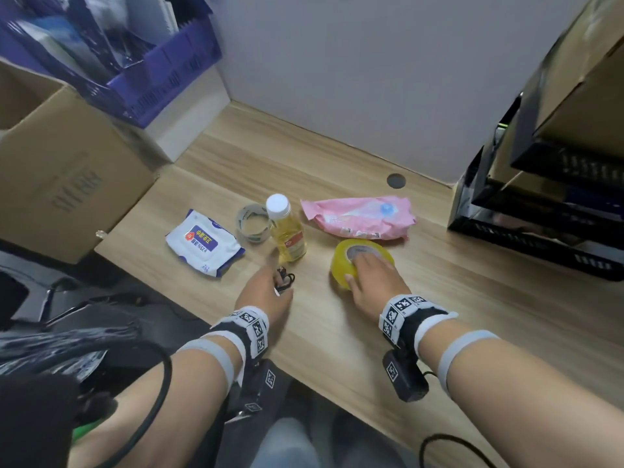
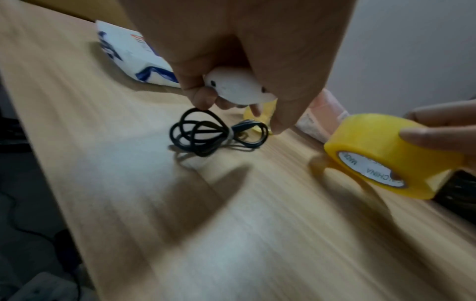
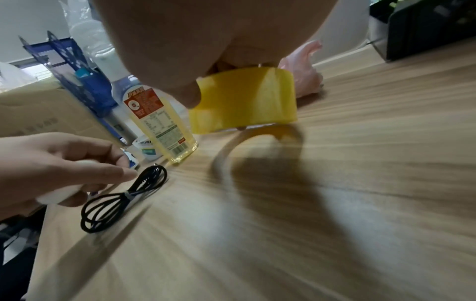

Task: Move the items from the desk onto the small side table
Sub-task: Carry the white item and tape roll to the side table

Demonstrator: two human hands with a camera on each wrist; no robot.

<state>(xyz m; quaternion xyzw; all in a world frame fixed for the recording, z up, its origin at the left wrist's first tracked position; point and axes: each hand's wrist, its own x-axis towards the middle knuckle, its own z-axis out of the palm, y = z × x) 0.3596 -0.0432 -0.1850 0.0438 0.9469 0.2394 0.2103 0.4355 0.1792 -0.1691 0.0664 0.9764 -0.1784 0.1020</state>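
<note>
Resting tilted on the table [image 1: 439,298] beside the pink pack [image 1: 359,216], the yellow tape roll [image 1: 351,256] is clasped by the right hand [image 1: 374,275], thumb on its near wall and fingers curled over the top, and it appears partly raised; a loose hold on the smooth film could, in my judgement, let it drop and roll toward the juice bottle [image 1: 287,231], which stands just beside the clear tape roll [image 1: 253,222] and the white wipes pack [image 1: 204,243]. The left hand [image 2: 244,61] is closed round a small white device [image 2: 238,88], its fingertips just above the bundled black cable [image 2: 216,133] lying on the table, so reaching for the cable with a full hand risks losing the device.
</note>
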